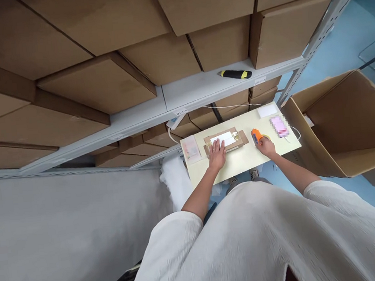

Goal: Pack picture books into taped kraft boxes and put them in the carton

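A flat brown cardboard box lies on the pale-yellow table, the left hand spread flat on it. Right of the box, the right hand curls around an orange plastic tape dispenser. Taping seems in hand; the next move calls for steady left pressure.

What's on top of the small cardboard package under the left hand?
On the cardboard package are a white patch, shiny tape near its right end, and the left hand over its left part. Whatever the hand covers, or the package contains, is hidden.
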`<action>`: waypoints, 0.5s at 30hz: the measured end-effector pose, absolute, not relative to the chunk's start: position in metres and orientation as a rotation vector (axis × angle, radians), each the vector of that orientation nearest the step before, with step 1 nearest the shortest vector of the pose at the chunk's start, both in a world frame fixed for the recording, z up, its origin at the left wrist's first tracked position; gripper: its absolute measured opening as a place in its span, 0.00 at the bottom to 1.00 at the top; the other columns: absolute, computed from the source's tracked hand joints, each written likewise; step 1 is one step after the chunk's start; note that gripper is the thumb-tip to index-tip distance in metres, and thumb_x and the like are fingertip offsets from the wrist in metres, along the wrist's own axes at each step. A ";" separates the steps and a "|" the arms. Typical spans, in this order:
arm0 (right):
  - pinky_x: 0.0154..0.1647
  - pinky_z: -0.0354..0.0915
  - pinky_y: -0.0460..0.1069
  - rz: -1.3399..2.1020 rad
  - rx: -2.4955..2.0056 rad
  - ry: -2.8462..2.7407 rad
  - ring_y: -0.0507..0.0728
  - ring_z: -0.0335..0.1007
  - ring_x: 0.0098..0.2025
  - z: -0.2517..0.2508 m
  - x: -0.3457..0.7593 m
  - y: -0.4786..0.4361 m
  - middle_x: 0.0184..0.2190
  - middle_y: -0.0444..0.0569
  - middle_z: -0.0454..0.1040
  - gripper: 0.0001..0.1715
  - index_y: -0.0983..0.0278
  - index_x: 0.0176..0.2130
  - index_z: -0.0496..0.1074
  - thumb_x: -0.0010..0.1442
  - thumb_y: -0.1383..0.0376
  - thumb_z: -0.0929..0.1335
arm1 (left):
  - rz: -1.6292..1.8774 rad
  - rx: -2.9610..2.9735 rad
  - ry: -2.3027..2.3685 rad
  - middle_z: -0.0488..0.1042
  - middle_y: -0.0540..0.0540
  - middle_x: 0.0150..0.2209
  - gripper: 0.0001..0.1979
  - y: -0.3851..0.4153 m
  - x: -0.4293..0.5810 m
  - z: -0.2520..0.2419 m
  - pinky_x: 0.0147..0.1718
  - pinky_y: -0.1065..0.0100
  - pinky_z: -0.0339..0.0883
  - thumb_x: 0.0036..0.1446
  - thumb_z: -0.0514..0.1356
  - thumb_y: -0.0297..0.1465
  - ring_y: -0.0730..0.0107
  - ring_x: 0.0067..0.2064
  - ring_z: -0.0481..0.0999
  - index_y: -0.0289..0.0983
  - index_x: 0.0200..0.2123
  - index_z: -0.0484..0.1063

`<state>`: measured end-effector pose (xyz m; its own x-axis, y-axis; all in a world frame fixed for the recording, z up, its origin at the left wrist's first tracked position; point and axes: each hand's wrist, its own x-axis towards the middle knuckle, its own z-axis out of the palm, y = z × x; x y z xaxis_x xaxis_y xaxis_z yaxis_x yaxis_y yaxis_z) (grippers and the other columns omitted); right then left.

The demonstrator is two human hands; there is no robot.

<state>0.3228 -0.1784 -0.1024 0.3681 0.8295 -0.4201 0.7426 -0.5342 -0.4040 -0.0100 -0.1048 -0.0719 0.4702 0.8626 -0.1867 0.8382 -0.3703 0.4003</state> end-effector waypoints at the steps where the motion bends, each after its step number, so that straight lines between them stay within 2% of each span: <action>1: 0.51 0.70 0.57 0.887 -2.492 -1.473 0.67 0.76 0.53 -0.105 0.322 -0.178 0.50 0.57 0.81 0.15 0.60 0.49 0.75 0.69 0.53 0.71 | 0.076 2.278 1.421 0.50 0.42 0.84 0.32 -0.105 -0.010 -0.072 0.82 0.39 0.40 0.79 0.46 0.38 0.50 0.85 0.45 0.44 0.82 0.56; 8: 0.56 0.69 0.62 0.862 -2.515 -1.558 0.72 0.74 0.56 -0.117 0.318 -0.174 0.48 0.62 0.80 0.19 0.61 0.57 0.75 0.69 0.58 0.71 | 0.076 2.256 1.439 0.51 0.42 0.83 0.31 -0.105 -0.009 -0.069 0.81 0.40 0.42 0.79 0.48 0.37 0.50 0.84 0.47 0.44 0.81 0.58; 15: 0.56 0.69 0.61 0.853 -2.467 -1.524 0.72 0.77 0.55 -0.088 0.332 -0.172 0.50 0.64 0.82 0.18 0.63 0.54 0.79 0.71 0.59 0.67 | 0.105 2.289 1.400 0.55 0.39 0.82 0.29 -0.099 -0.014 -0.063 0.80 0.40 0.43 0.78 0.49 0.39 0.46 0.83 0.53 0.43 0.77 0.66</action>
<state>0.3316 -0.1715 -0.0877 0.3345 0.8539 -0.3987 0.7867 -0.4860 -0.3807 -0.0137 -0.0993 -0.0634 0.4816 0.8605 -0.1663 0.8259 -0.3821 0.4146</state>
